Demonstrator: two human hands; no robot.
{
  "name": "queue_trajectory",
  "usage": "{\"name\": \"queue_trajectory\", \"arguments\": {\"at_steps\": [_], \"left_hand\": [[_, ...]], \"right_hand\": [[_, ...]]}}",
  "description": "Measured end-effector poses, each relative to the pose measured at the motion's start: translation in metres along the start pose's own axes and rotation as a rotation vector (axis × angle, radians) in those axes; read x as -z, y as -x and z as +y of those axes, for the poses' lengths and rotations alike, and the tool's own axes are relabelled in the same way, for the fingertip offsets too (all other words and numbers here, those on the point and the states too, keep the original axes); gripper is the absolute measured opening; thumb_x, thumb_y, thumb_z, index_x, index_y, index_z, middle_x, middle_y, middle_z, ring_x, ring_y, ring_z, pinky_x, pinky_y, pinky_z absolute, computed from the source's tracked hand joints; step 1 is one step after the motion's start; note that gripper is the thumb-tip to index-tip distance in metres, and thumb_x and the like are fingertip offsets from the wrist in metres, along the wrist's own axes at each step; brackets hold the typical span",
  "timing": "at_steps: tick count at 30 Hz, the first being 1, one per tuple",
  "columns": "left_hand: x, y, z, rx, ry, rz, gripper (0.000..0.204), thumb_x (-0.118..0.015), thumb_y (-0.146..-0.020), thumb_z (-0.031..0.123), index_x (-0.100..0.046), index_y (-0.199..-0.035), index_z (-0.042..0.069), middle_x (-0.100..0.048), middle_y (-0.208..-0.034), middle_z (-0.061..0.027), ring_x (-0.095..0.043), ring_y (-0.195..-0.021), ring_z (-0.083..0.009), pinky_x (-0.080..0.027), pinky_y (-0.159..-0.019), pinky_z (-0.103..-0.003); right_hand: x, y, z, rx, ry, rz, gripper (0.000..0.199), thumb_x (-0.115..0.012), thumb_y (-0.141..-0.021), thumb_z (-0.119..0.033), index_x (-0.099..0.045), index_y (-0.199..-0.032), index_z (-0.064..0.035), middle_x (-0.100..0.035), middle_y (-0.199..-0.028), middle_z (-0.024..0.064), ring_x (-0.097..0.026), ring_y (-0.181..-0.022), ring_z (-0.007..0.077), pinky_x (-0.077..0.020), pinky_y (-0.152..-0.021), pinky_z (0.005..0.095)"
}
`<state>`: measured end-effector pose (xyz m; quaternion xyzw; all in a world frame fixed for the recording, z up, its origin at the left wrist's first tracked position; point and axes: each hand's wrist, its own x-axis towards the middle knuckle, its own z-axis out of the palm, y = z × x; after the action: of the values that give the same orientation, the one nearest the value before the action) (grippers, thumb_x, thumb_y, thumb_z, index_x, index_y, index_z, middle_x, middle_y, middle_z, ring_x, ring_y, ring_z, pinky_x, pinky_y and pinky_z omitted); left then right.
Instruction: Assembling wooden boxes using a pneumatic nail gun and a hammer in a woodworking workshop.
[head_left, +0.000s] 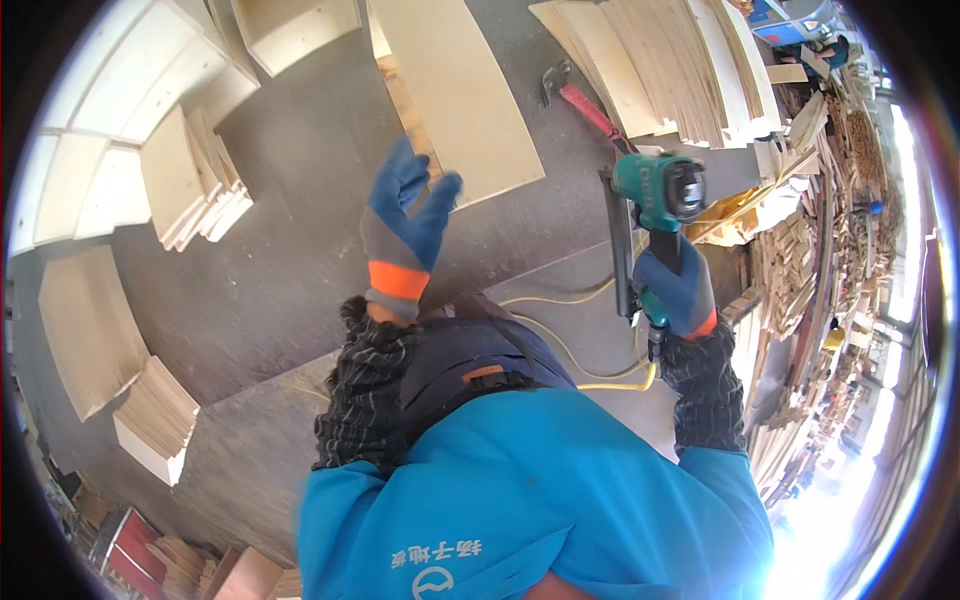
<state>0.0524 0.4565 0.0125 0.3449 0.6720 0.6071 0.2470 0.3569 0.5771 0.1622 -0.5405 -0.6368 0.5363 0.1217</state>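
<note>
My left hand [408, 222], in a blue and grey glove with an orange band, has its fingers apart and holds nothing. It is at the near left corner of a pale wooden panel piece [465, 95], with a strip of browner wood [405, 108] along its left side; whether the fingertips touch it I cannot tell. My right hand [688, 285], gloved alike, is wrapped round the handle of a teal and black pneumatic nail gun [645, 190]. The gun is held up to the right of the panel. A yellow air hose [610, 386] runs from its handle's lower end.
A claw hammer with a red handle [590, 108] lies on the dark worktable [275, 160], beside stacked thin boards [650, 65]. Wooden boxes [120, 75] and board stacks [90, 325] stand at the left. Heaped wood offcuts [800, 250] line the right side.
</note>
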Motion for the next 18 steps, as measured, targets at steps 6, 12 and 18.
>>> {"name": "queue_trajectory", "arguments": {"at_steps": [6, 12, 18], "left_hand": [[-0.032, -0.046, 0.017, 0.265, 0.334, -0.022, 0.067, -0.073, -0.098, 0.007, -0.048, -0.159, -0.001, -0.068, -0.143, -0.0149, -0.068, -0.121, -0.0222, -0.055, -0.102, -0.034], [0.116, -0.092, 0.017, 0.218, 0.056, -0.649, 0.071, -0.075, -0.095, 0.017, -0.052, -0.16, 0.0, -0.066, -0.149, -0.0144, -0.063, -0.133, -0.0246, -0.048, -0.114, -0.038], [0.128, -0.137, 0.099, 0.283, -0.768, -0.374, 0.072, -0.082, -0.091, 0.024, -0.057, -0.154, 0.0, -0.069, -0.14, -0.0245, -0.063, -0.135, -0.0365, -0.05, -0.115, -0.044]], "right_hand": [[0.003, -0.033, 0.112, -0.07, 0.244, 0.144, 0.046, -0.077, -0.088, -0.031, -0.074, -0.124, -0.0025, -0.074, -0.087, 0.0113, -0.07, -0.079, 0.0149, -0.0569, -0.076, 0.0372], [0.0, -0.015, 0.141, -0.157, 0.335, 0.156, 0.046, -0.075, -0.088, -0.03, -0.074, -0.127, -0.0055, -0.078, -0.094, 0.0179, -0.078, -0.089, 0.0302, -0.0586, -0.083, 0.0437], [-0.017, -0.022, 0.154, -0.019, 0.464, 0.205, 0.046, -0.073, -0.09, -0.03, -0.068, -0.131, -0.008, -0.077, -0.1, 0.0262, -0.076, -0.099, 0.0446, -0.0585, -0.085, 0.0519]]}}
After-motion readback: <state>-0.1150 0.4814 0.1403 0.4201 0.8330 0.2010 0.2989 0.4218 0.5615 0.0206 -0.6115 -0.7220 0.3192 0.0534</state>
